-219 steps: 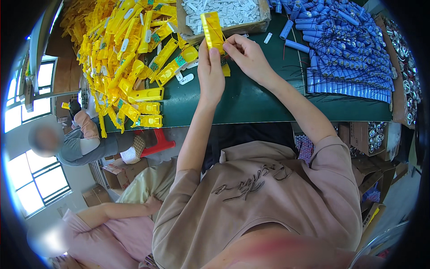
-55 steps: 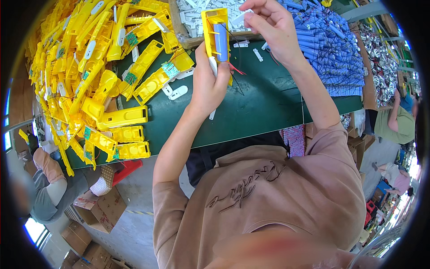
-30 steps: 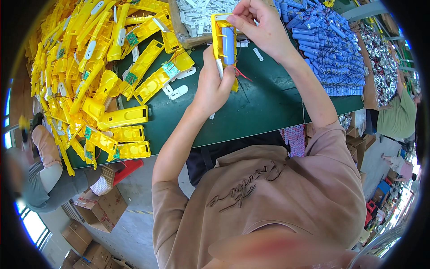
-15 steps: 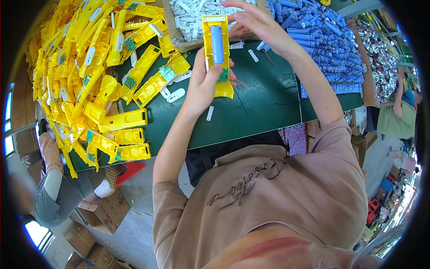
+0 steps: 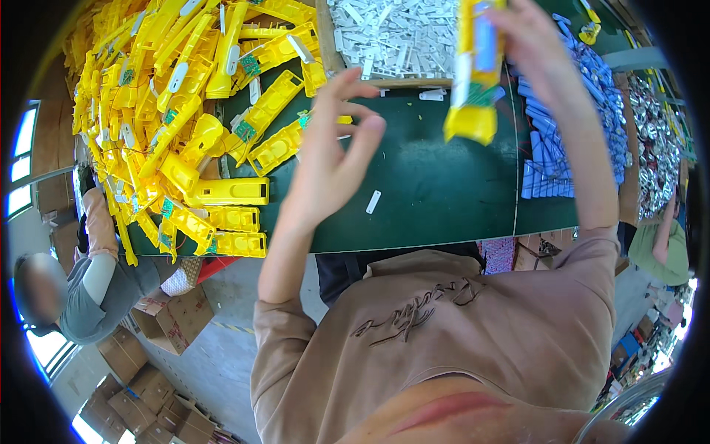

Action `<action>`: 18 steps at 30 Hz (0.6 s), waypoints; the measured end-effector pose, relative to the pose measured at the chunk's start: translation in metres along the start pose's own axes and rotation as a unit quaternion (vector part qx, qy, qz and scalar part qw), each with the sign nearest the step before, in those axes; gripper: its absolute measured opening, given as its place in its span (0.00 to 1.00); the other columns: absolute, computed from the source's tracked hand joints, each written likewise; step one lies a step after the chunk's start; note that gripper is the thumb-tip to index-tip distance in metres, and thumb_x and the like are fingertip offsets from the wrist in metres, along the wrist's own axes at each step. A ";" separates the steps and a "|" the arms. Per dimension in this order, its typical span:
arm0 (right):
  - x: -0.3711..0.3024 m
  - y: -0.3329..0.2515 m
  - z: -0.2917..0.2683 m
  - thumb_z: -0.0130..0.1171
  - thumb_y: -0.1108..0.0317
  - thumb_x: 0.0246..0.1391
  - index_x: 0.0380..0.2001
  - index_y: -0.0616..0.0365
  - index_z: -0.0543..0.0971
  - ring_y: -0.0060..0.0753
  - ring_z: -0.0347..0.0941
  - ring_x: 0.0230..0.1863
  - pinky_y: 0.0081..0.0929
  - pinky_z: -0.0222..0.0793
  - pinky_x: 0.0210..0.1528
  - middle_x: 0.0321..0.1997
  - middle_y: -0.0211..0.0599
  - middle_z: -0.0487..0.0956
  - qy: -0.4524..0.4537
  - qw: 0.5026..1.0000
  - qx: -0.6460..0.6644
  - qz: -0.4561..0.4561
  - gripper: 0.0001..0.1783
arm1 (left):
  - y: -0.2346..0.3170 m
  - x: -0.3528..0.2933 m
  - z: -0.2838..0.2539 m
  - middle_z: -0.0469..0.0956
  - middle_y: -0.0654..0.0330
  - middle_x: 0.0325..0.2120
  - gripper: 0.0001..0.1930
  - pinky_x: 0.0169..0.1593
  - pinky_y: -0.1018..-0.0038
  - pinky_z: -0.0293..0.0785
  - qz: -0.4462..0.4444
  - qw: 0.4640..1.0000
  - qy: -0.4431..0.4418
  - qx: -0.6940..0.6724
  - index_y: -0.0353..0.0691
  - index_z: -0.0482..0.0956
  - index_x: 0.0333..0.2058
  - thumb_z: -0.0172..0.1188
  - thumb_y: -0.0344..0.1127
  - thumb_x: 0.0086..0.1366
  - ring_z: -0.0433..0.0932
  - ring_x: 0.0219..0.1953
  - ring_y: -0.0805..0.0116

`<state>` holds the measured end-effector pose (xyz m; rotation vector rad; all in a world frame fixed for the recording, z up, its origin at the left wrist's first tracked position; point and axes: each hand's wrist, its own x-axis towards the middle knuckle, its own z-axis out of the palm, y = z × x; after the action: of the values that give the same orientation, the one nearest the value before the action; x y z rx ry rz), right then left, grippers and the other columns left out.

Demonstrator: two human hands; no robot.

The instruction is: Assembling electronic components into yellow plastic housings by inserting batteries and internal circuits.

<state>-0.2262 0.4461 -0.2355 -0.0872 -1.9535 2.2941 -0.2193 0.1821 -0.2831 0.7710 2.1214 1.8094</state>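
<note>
Up at the far right of the table, my right hand (image 5: 534, 44) grips a yellow plastic housing (image 5: 470, 124) by its upper part. A blue cylindrical battery cell (image 5: 485, 46) lies in the housing, and a green circuit board (image 5: 481, 96) sits below it. The housing is slightly blurred by motion. My left hand (image 5: 329, 159) is raised over the table with its fingers apart and nothing in them. Beside it on the left lie yellow housings (image 5: 277, 152) with small green boards. A small white plastic strip (image 5: 374, 202) rests on the green tabletop (image 5: 421, 174).
A heap of yellow housings (image 5: 159, 89) covers the left side. An open box (image 5: 414, 83) of white plastic pieces stands at the back. Blue wired cells (image 5: 546, 176) are piled at right, beside shiny metal parts (image 5: 654, 159). Two other people (image 5: 96, 296) work at the sides.
The housing has gone from my left hand to my right and moved right and away. My left hand has let go and opened. The whole view has shifted.
</note>
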 end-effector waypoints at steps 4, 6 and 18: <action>0.043 -0.046 -0.072 0.52 0.69 0.56 0.45 0.60 0.70 0.24 0.73 0.39 0.24 0.70 0.42 0.39 0.33 0.75 0.086 0.989 -0.112 -0.028 0.13 | 0.005 0.048 -0.057 0.71 0.53 0.45 0.23 0.48 0.70 0.70 0.058 0.912 0.011 0.407 0.37 0.64 0.54 0.55 0.30 0.59 0.73 0.43 0.61; 0.110 -0.013 -0.140 0.51 0.67 0.56 0.39 0.60 0.72 0.25 0.73 0.36 0.24 0.71 0.39 0.36 0.32 0.75 0.039 0.995 -0.086 -0.014 0.10 | -0.019 0.066 -0.092 0.70 0.50 0.47 0.27 0.55 0.62 0.63 0.106 0.834 -0.003 0.542 0.37 0.63 0.55 0.59 0.34 0.57 0.68 0.49 0.47; 0.217 0.116 -0.334 0.50 0.64 0.51 0.26 0.59 0.77 0.33 0.73 0.26 0.33 0.70 0.30 0.23 0.34 0.76 0.305 0.938 -0.143 0.082 0.11 | -0.036 0.111 -0.129 0.71 0.52 0.44 0.26 0.48 0.67 0.69 0.058 0.819 -0.013 0.571 0.34 0.67 0.50 0.63 0.33 0.52 0.72 0.45 0.54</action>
<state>-0.4063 0.7838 -0.3953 -0.9002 -1.9485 1.7325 -0.3855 0.1304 -0.2755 1.1149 3.0838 0.3182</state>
